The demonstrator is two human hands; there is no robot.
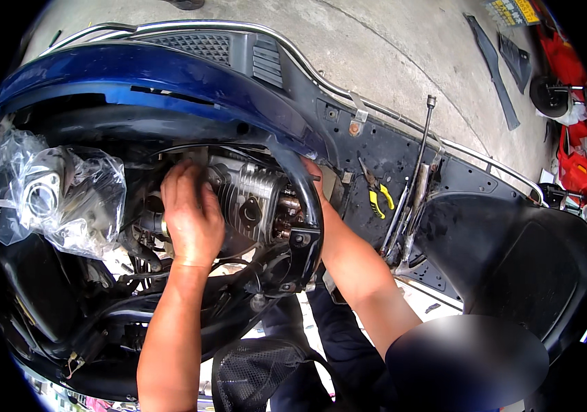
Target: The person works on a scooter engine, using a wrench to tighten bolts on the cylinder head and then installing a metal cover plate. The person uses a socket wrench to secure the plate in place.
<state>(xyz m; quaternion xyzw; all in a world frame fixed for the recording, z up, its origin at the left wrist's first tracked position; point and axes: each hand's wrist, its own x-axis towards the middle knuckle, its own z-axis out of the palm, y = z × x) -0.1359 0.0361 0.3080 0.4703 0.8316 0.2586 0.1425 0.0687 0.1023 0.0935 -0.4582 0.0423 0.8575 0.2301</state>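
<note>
My left hand [194, 216] reaches down into the open scooter body at the left side of the finned metal engine cylinder [249, 206]. Its fingers are bent and close together, with the thumb beside the fins; whatever lies under the fingertips is hidden. On the far side of a black curved frame bar [311, 199], my right hand [312, 175] shows only in part, next to the cylinder's right end. That hand's fingers are out of sight behind the bar and the blue body panel [170, 79].
Left of my hand lies a metal part with a round bore [41, 194], inside a clear plastic bag [94, 196]. Yellow-handled pliers [377, 192] and a long socket wrench [422, 147] rest on the black footboard [468, 182]. A black mesh bag [256, 371] hangs near my legs.
</note>
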